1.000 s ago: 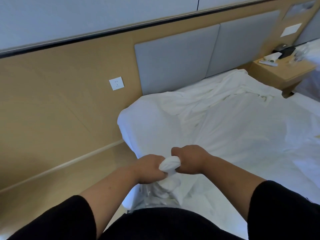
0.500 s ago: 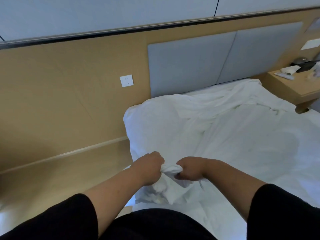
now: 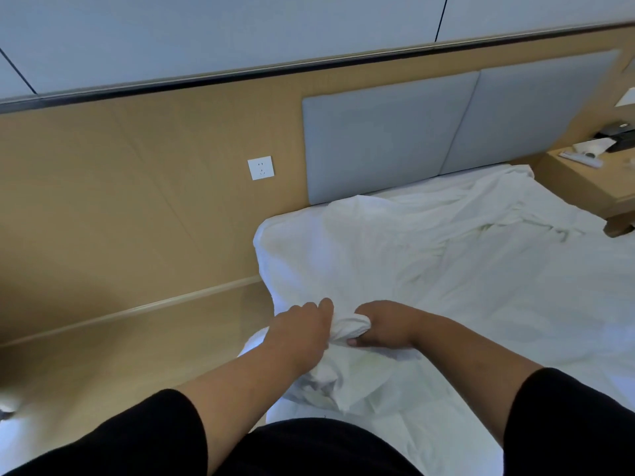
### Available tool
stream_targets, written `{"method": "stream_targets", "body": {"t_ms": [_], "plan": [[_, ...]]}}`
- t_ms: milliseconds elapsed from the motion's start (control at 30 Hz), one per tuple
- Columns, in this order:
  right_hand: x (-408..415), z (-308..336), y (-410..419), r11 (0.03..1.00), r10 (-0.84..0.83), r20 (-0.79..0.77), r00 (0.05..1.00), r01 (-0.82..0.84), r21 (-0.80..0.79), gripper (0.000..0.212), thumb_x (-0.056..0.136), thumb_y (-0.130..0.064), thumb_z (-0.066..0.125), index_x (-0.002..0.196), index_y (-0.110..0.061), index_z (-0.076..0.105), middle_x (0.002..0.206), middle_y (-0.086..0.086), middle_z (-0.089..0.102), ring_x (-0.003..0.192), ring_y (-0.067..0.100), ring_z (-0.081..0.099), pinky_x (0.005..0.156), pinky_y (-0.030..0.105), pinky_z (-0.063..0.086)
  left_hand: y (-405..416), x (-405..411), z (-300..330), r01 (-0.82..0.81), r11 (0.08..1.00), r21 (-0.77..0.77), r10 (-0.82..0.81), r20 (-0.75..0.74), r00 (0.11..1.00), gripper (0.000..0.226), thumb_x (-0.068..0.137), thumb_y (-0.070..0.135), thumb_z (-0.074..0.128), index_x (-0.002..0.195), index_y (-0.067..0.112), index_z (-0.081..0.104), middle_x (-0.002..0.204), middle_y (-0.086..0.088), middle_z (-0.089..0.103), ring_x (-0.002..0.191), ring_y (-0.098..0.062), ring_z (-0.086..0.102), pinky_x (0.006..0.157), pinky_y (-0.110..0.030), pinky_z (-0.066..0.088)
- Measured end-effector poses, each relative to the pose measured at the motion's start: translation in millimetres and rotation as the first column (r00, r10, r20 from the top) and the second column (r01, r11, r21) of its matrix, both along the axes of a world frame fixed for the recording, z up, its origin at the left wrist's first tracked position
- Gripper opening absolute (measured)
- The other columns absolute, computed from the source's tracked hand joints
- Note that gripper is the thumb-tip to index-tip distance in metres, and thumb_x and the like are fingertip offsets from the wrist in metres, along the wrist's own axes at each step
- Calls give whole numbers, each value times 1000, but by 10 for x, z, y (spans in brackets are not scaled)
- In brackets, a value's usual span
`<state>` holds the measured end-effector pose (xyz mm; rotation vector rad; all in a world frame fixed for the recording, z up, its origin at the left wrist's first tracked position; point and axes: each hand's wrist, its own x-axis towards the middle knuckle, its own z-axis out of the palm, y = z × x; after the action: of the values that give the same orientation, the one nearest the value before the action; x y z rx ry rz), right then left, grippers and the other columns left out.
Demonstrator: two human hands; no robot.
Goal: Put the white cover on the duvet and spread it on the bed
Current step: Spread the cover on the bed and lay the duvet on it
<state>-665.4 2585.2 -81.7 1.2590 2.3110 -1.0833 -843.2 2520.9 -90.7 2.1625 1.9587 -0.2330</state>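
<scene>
Both hands on bunched white cover (image 3: 347, 326) at bed (image 3: 515, 304) corner: right hand (image 3: 385, 326) fingers curled tight round it; left hand (image 3: 302, 329) fingers gripping alongside.

No words, numbers or brand names can be read here. The white wall socket (image 3: 260, 168) has only small plug holes on it and no writing. A white card (image 3: 626, 96) sits on the wall at the far right edge, but it is too small and blurry to tell if it has words. The small things on the bedside desk (image 3: 580, 180) are also too blurry to read.
</scene>
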Motion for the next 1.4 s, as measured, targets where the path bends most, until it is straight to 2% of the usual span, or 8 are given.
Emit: {"method": "stream_targets", "body": {"t_ms": [167,267,467,733,900,1133,1300,1400], "plan": [[-94,47,-45,983,132,283,950,-163,86,27,87,-31,71,103,-12,62,99,7,66,85,24,60,77,32,49,50,58,-15,28,998,-54,-28,-5,1000,10,90,13,47,98,19,49,88,0,51,75,-21,45,64,-31,34],[-13,56,-80,987,82,201,976,-107,119,22,92,-30,60,76,-16,55,82,8,66,75,26,57,68,30,44,146,14,-85,57,988,-146,-18,256,967,18,87,12,47,72,21,44,74,4,44,70,-17,42,58,-28,30],[147,72,-164,994,104,78,991,-106,17,35,91,-39,66,116,-15,64,114,5,68,102,23,61,88,33,47,30,33,-61,73,904,-421,212,590,779,18,87,31,63,98,17,63,102,5,67,88,-10,57,80,-25,47],[71,-154,-278,969,124,293,948,-179,170,22,95,-36,60,88,-15,59,82,-1,57,83,23,58,68,29,43,51,127,-90,112,909,-401,-81,94,992,27,83,37,67,103,22,57,107,2,64,95,-18,60,82,-32,50],[92,-85,-243,996,72,134,988,-78,38,27,96,-35,58,86,-10,60,86,6,65,82,23,58,69,29,41,19,37,-134,73,972,-225,-18,235,972,7,91,16,45,86,20,48,92,1,53,84,-21,51,62,-26,33],[28,-60,-311,934,92,237,967,-167,315,33,87,-35,66,118,-26,58,109,0,63,100,23,61,78,34,47,-134,-96,-84,-18,826,-564,458,651,606,40,69,44,74,101,22,68,102,3,71,100,-18,65,97,-43,52],[-42,-226,-368,931,38,189,981,-103,351,18,94,-28,53,102,-17,64,104,5,63,89,24,57,74,32,47,-106,-55,-60,-40,939,-342,117,209,971,45,79,55,70,103,21,54,100,5,60,88,-15,56,75,-29,45],[-40,-172,-368,992,52,161,986,-69,106,25,96,-34,55,90,-11,62,87,7,67,77,21,60,72,32,44,-188,-6,-123,15,997,-81,-8,83,996,25,90,39,55,106,20,52,103,1,62,88,-22,58,68,-32,40]]}}
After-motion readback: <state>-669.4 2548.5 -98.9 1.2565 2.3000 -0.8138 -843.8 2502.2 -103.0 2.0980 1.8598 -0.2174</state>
